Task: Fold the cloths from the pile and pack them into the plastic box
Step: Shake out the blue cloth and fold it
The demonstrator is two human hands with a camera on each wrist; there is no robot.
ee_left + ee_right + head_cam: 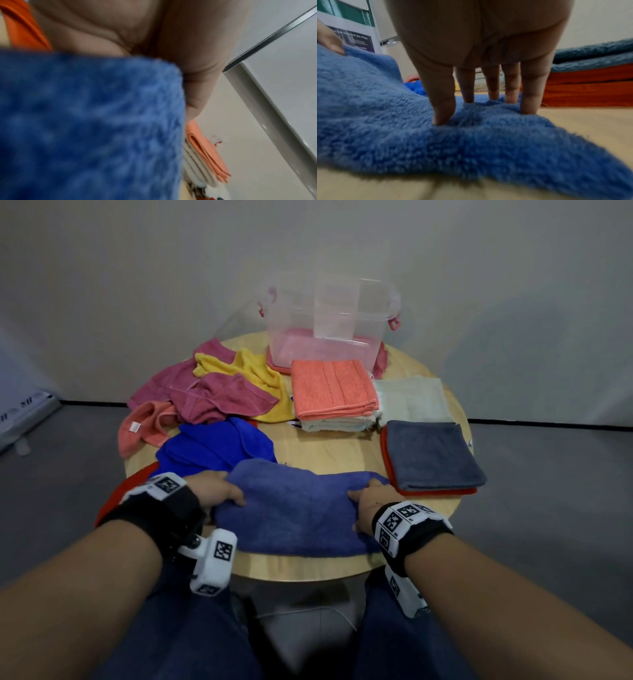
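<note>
A fluffy blue cloth (pixel 294 508) lies across the front of the round wooden table (pixel 325 450). My left hand (pixel 222 491) grips its left end, which is lifted off the table; in the left wrist view the cloth (pixel 85 121) is bunched against the palm (pixel 120 27). My right hand (pixel 371 499) is at the right end, and its straight fingers (pixel 491 83) press the cloth (pixel 419 135) down onto the table. The clear plastic box (pixel 329 337) with pink latches stands at the back, with pink showing through its bottom.
An unfolded pile sits at the left: pink (pixel 219 398), yellow (pixel 260 371), salmon (pixel 144 426) and bright blue (pixel 212 450) cloths. Folded stacks are salmon on white (pixel 334 392), pale green (pixel 411 398), and grey on red (pixel 431 457). A red cloth (pixel 137 481) hangs over the left edge.
</note>
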